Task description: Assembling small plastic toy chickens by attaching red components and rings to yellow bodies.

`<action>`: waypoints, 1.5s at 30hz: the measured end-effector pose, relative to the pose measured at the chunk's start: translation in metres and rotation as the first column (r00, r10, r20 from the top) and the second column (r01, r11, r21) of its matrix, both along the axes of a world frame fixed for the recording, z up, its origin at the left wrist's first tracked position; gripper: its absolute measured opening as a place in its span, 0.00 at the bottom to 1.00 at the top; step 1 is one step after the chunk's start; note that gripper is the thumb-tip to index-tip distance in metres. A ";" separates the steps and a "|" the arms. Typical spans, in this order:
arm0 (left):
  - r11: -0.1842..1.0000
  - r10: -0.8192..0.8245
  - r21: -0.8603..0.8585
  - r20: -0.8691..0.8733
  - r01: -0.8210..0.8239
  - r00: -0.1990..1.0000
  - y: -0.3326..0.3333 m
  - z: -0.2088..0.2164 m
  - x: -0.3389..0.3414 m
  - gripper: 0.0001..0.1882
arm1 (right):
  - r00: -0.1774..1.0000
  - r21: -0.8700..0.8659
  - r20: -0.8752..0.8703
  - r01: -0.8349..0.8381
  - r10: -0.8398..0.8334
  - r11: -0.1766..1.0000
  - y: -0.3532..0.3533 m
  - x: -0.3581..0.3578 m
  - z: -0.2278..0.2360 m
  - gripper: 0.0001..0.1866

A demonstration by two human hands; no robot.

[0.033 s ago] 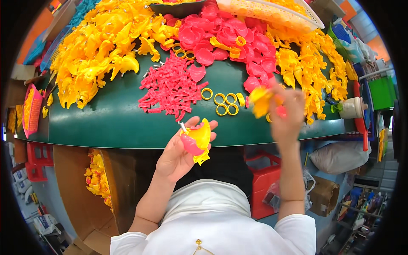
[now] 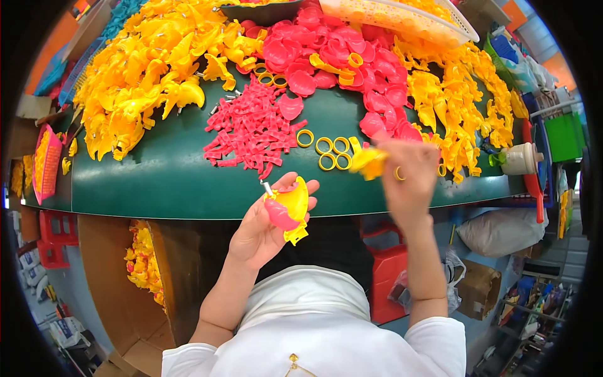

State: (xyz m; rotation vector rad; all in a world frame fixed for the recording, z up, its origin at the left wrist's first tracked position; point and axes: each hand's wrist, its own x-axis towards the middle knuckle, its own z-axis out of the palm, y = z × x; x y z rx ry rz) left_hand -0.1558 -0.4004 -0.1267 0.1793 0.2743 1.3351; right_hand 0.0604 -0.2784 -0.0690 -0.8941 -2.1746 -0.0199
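Note:
In my left hand (image 2: 256,234) rests a yellow and pink plastic part (image 2: 294,204) with a metal pin sticking out at its upper left. The fingers curl round it from behind, just off the table's front edge. My right hand (image 2: 411,182) is over the table, slightly blurred, pinching a yellow plastic piece (image 2: 369,163) whose exact form is unclear. Several yellow rings (image 2: 326,161) lie left of that piece. Behind them is a heap of small pink plastic pieces (image 2: 251,125). Pink rounded shells (image 2: 333,47) are piled farther back.
The green table (image 2: 144,188) carries large yellow part heaps (image 2: 141,94) on the left and right. A pale perforated basket (image 2: 402,24) stands at the back. A cardboard box (image 2: 182,264) is below left, a red stool (image 2: 384,283) below right, and a beige cup (image 2: 522,159) at the right edge.
My right hand has moved left and slightly toward me with the yellow piece, close beside the rings. My left hand and its part have barely shifted.

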 end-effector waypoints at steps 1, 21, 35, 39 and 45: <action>1.000 -0.007 -0.010 -0.004 0.007 1.000 -0.002 -0.002 -0.002 0.47 | 0.999 -0.042 -0.017 -0.051 0.051 0.998 -0.009 -0.007 -0.011 0.17; 0.997 0.060 -0.046 -0.074 -0.063 0.995 -0.030 0.004 -0.015 0.51 | 0.830 -0.331 0.505 -0.065 0.235 0.942 -0.042 -0.011 -0.008 0.38; 0.995 0.065 -0.070 -0.096 -0.072 0.993 -0.027 -0.001 -0.008 0.49 | 0.990 -0.502 0.127 0.013 0.059 0.865 -0.081 -0.019 -0.035 0.18; 0.989 0.132 -0.053 -0.087 -0.137 0.987 -0.028 -0.001 -0.014 0.49 | 0.977 -0.520 -0.073 -0.210 0.202 0.828 -0.065 -0.023 -0.033 0.09; 0.991 0.123 -0.042 -0.025 -0.124 0.992 -0.031 -0.002 -0.022 0.50 | 0.933 -0.687 0.006 -0.258 0.361 0.680 -0.045 -0.026 -0.017 0.04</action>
